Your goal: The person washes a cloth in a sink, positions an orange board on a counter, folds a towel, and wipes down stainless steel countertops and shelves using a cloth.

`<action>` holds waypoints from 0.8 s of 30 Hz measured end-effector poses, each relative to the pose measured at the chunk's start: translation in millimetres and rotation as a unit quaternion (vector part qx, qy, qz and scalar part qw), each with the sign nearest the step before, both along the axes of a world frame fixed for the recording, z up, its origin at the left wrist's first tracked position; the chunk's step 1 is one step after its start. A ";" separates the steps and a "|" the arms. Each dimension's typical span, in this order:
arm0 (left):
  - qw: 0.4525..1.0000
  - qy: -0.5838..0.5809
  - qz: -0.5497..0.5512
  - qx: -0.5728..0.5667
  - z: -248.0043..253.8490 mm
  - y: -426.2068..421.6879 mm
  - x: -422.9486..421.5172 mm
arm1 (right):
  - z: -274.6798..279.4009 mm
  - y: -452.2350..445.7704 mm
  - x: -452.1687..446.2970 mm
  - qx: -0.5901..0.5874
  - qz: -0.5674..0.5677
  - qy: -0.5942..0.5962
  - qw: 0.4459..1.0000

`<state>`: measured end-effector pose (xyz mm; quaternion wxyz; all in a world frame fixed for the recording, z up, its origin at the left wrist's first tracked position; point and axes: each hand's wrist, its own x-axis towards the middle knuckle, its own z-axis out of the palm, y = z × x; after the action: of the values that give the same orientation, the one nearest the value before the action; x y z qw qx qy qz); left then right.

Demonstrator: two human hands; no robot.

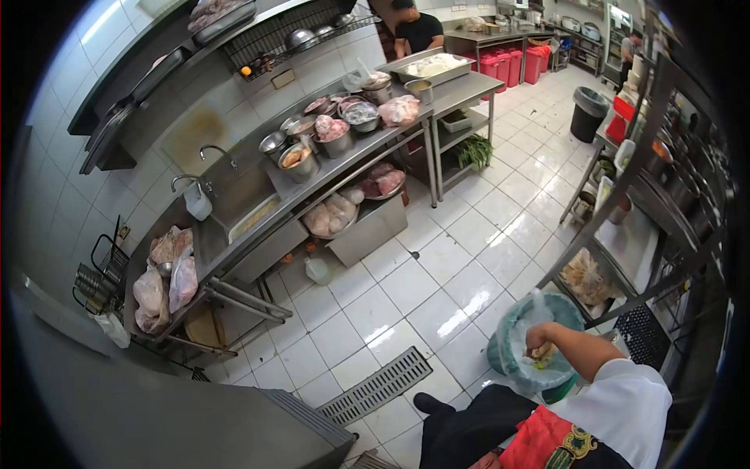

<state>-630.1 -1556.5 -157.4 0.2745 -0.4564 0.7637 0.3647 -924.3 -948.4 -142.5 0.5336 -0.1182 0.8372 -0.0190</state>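
My right hand [543, 338] reaches down over a green bin [498, 332] lined with clear plastic. Its fingers are curled closed, and whatever they may hold is hidden. Below the hand, yellowish-green scraps [541, 362] show inside the liner. A small piece of what looks like my left hand [488, 461] shows at the bottom edge, beside the red cloth [535, 438] at my waist. Its fingers are out of sight.
A metal shelf rack [625, 273] stands close on my right, with a bag of pale food [587, 279] low down. A floor drain grate [376, 384] lies ahead. Steel counters [258, 199] carry bowls and bagged meat. One person [419, 33] works behind the far counter; another [629, 51] stands farther right.
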 end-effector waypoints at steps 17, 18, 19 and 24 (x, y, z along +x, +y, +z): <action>0.942 0.279 -0.176 -0.066 89.7 -180.9 -477.1 | -66.5 -134.1 -115.6 0.008 -0.093 0.168 0.981; 0.949 0.233 -0.203 -0.064 99.1 -177.5 -476.3 | -25.9 -165.9 -163.3 -0.061 -0.223 0.189 0.954; 0.952 0.193 -0.230 -0.058 106.9 -174.7 -479.9 | 5.0 -193.2 -217.6 -0.069 -0.163 0.200 0.964; 0.976 0.181 -0.105 -0.065 119.4 -195.9 -474.9 | 158.4 -350.8 -457.0 -0.173 -0.149 0.266 0.936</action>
<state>-1105.0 -1752.4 -38.1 0.1380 -0.3165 0.8666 0.3602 -1381.3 -1299.2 15.8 0.2534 -0.0837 0.9404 -0.2107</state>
